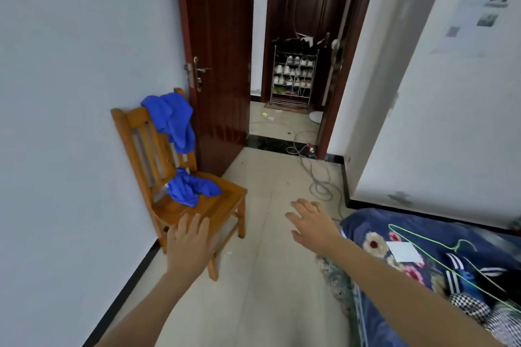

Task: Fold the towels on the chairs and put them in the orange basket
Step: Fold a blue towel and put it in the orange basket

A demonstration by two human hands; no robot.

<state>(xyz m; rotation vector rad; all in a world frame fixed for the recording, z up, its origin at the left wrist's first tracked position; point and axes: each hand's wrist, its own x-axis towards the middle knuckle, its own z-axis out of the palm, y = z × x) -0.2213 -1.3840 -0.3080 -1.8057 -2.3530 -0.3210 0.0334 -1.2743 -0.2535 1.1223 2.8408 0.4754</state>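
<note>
Blue cloth is marking both targets: the hanging towel [172,118] is draping over the back rail of the chair [220,207], above and beyond my left hand [190,242], its long axis running downward along the slats; the crumpled towel [189,187] is lying on the seat just ahead of that hand's fingertips, stretching roughly sideways and pointing nowhere clear. I am holding both hands empty, fingers spread; my right hand [313,224] is hovering well to the right of the chair. I am judging nothing folded yet: both folds and the carry are remaining, and the orange basket is not showing.
</note>
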